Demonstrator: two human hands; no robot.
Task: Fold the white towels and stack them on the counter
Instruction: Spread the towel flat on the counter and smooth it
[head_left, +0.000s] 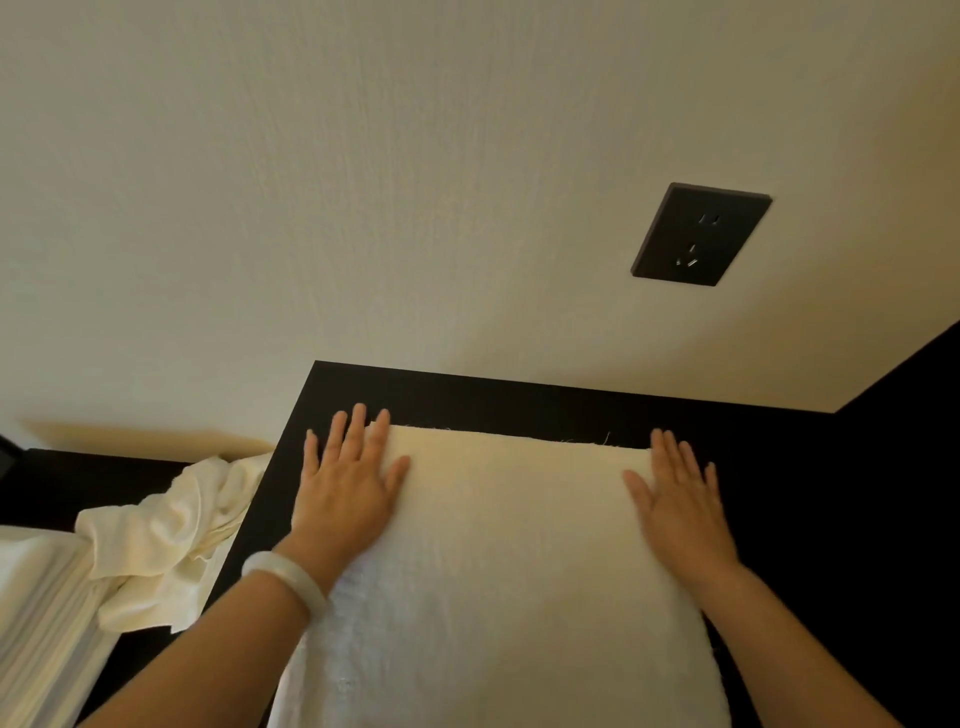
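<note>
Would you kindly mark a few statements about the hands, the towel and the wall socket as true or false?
1. The left hand and right hand lie flat on the towel. True.
2. The bracelet sits on the right wrist. False: it is on the left wrist.
3. A plug is in the wall socket. False: nothing is plugged in.
4. A crumpled white cloth lies left of the towel. True.
5. The counter is white. False: it is dark.
</note>
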